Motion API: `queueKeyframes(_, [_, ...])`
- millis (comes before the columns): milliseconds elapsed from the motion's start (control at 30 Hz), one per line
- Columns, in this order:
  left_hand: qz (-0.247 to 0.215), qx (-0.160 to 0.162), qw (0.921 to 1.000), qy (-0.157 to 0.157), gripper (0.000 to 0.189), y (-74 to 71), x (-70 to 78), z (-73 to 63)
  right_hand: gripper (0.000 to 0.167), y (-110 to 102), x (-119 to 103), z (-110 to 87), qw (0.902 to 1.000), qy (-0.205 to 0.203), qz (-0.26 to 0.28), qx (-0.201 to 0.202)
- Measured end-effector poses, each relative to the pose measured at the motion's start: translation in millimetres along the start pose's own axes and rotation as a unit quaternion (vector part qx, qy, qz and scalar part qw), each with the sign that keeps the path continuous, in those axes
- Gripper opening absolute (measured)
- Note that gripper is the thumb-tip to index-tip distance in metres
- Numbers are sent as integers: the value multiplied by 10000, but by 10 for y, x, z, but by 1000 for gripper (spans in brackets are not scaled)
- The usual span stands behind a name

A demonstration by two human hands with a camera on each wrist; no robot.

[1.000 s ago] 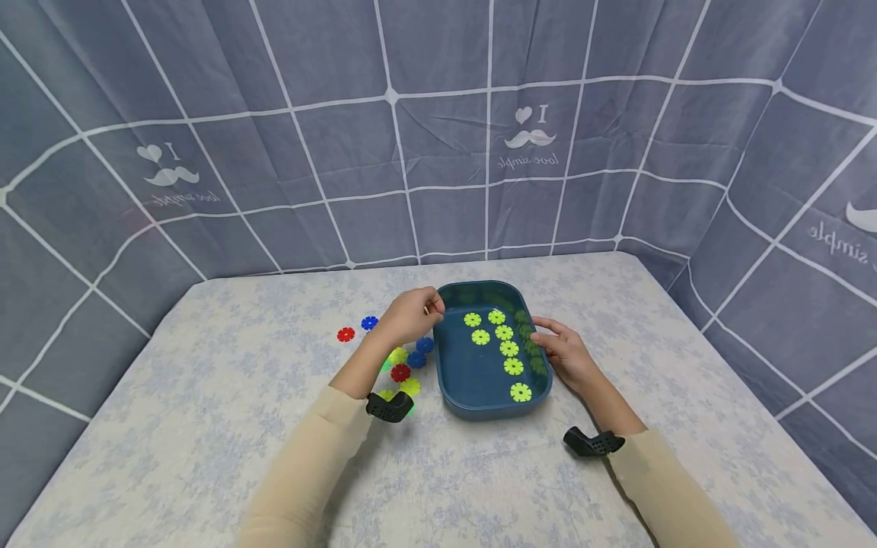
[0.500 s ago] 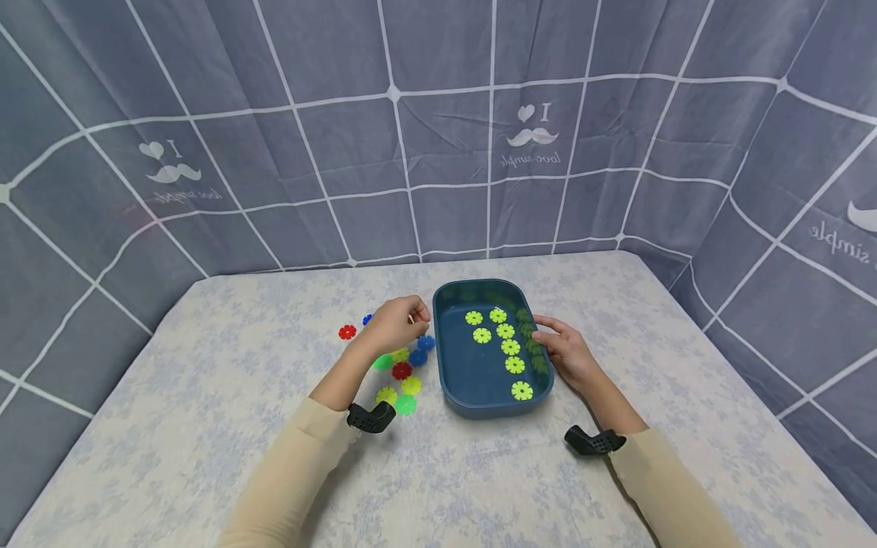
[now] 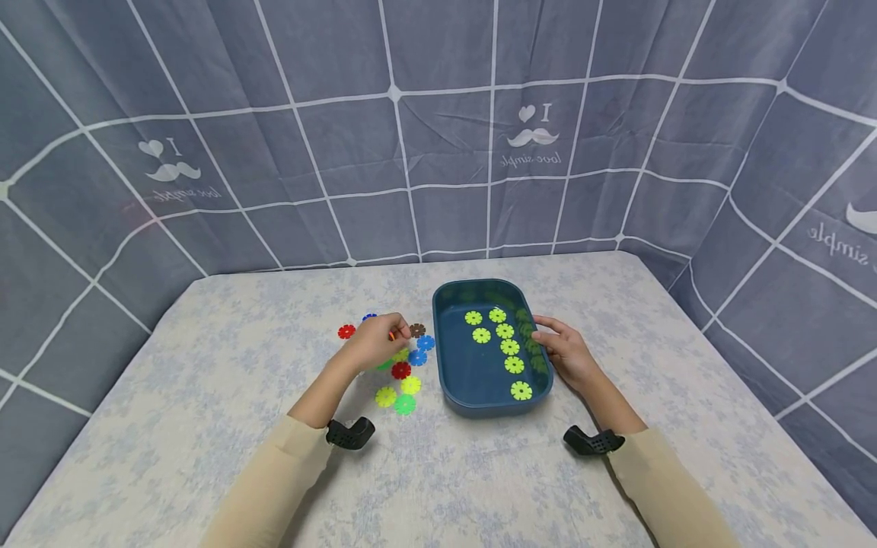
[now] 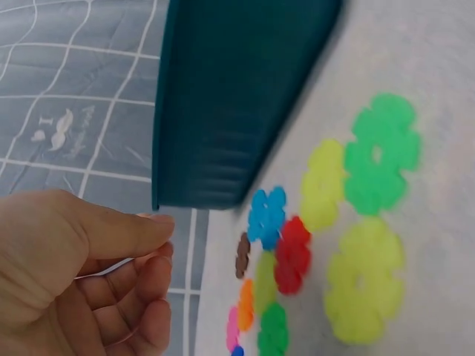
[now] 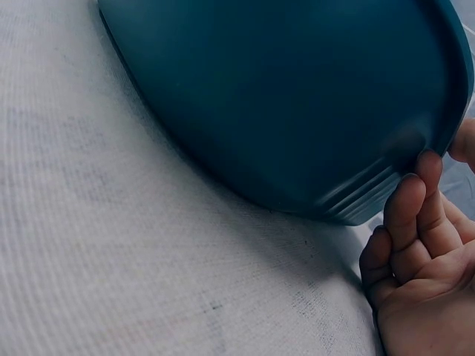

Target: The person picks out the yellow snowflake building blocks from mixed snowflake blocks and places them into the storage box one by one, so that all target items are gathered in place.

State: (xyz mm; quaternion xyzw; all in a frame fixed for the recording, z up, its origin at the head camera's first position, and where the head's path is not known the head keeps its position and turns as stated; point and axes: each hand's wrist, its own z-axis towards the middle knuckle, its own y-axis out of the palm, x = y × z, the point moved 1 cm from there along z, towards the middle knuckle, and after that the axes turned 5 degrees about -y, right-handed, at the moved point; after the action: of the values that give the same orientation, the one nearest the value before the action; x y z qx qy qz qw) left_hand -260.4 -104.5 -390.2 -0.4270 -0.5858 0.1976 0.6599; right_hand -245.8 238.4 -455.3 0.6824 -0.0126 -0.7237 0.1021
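My left hand (image 3: 373,341) hovers over a loose group of notched, flower-shaped plastic discs left of a dark teal tub (image 3: 473,384). Its fingers are loosely curled, and the left wrist view shows nothing between thumb and fingertips. Close by its fingertips lie a brown disc (image 3: 417,330) and a blue disc (image 3: 425,342); an orange disc (image 4: 246,304) shows below them in the left wrist view. My right hand (image 3: 569,354) holds the tub's right side, thumb at the rim and fingers against the outer wall (image 5: 312,148). Several yellow discs (image 3: 509,347) lie flat inside the tub.
A red disc (image 3: 346,331) lies apart at the left. Nearer the front are another red disc (image 3: 401,371), a yellow disc (image 3: 386,396) and a green disc (image 3: 405,404). A patterned cloth covers the table (image 3: 171,426); a grey checked curtain (image 3: 438,152) hangs behind it.
My left hand has moved left and down from the tub's left rim to above the loose discs, uncovering the brown one. The right hand stays on the tub.
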Motion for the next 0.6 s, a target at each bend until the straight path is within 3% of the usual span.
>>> queueKeyframes(400, [-101,-152,9996,-211,4,34,-268,-182,54,2,3,0,10000,12,-66,41])
queueKeyframes(600, [-114,-467,9988,-19,2,41,-353,-266,54,4,4,-1,9999,5,-101,44])
